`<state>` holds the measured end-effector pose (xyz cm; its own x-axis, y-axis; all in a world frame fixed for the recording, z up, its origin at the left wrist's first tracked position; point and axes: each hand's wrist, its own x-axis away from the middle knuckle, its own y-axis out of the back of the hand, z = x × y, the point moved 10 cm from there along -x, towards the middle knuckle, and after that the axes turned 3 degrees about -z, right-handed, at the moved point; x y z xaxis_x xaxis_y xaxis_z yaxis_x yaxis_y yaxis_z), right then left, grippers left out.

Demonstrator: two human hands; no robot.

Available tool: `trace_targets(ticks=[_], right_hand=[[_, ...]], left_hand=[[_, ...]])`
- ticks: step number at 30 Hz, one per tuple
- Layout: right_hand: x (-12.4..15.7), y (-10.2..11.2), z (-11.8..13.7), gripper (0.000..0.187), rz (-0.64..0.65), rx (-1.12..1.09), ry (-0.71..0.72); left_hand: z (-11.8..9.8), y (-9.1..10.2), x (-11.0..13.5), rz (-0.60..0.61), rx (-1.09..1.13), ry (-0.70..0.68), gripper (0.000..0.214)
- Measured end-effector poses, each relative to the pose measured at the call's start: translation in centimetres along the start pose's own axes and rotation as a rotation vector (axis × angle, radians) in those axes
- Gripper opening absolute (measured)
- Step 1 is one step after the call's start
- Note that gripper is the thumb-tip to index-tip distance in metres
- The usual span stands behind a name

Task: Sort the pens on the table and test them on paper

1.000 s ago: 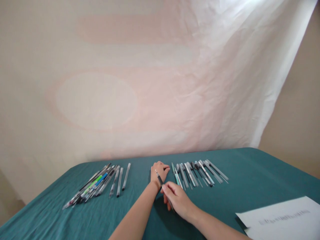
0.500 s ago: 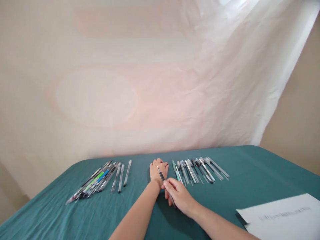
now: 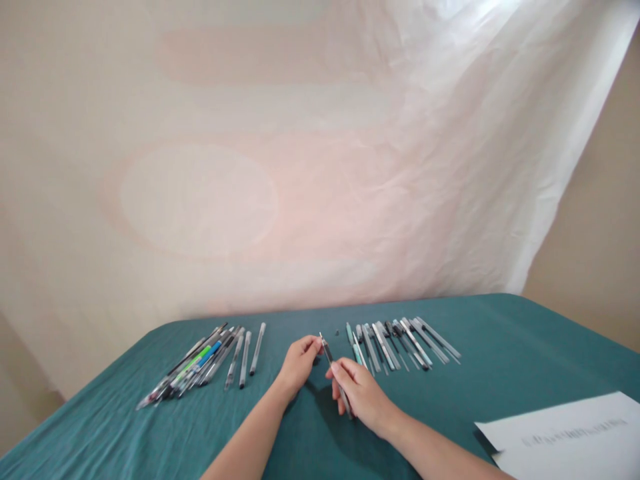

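Observation:
My right hand [image 3: 361,396] is closed around a thin dark pen [image 3: 330,351] and holds it slanted, tip up and away from me, just above the teal tablecloth [image 3: 490,360]. My left hand [image 3: 299,360] sits just left of it with curled fingers whose tips nearly touch the pen's upper end. What those fingers pinch, if anything, is hidden. A tiny dark piece [image 3: 337,332] lies on the cloth beyond the pen. A row of pens and pen parts [image 3: 400,339] lies to the right of my hands, and a bundle of pens [image 3: 205,361] to the left.
A white printed sheet [image 3: 565,433] lies at the table's near right corner. A pale crumpled cloth backdrop [image 3: 320,167] hangs behind the table. The table's far edge runs just behind the pens.
My left hand has pulled back toward me and leftward from the spot beside the row of pens. The small dark piece now shows on the cloth. My right hand still holds the pen.

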<state>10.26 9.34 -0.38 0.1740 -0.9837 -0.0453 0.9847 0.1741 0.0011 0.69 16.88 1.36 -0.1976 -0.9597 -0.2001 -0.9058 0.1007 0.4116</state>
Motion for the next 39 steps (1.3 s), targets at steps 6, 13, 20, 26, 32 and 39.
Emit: trace_targets(ticks=[6,13,20,26,32,39], right_hand=[[0.1,0.1,0.0,0.037,-0.015,-0.001,-0.005],[0.1,0.0,-0.3,0.038,-0.014,0.050,-0.002],[0.3,-0.6,0.1,0.037,0.039,0.114,0.023],[0.8,-1.3,0.6,0.033,0.087,0.203,0.042],[0.8,-1.4,0.4,0.028,0.101,0.226,0.066],[0.3,-0.3,0.3,0.033,-0.012,0.242,0.082]], left_hand=[[0.2,0.2,0.9,0.018,0.363,0.104,0.041],[-0.3,-0.1,1.5,0.004,0.556,0.161,0.030],[-0.9,1.8,0.8,-0.072,0.713,0.153,0.025],[-0.1,6.8,-0.4,-0.298,0.828,0.111,0.031],[2.3,10.3,-0.2,-0.536,0.881,0.116,0.028],[3.7,5.4,0.1,-0.379,0.825,0.257,0.026]])
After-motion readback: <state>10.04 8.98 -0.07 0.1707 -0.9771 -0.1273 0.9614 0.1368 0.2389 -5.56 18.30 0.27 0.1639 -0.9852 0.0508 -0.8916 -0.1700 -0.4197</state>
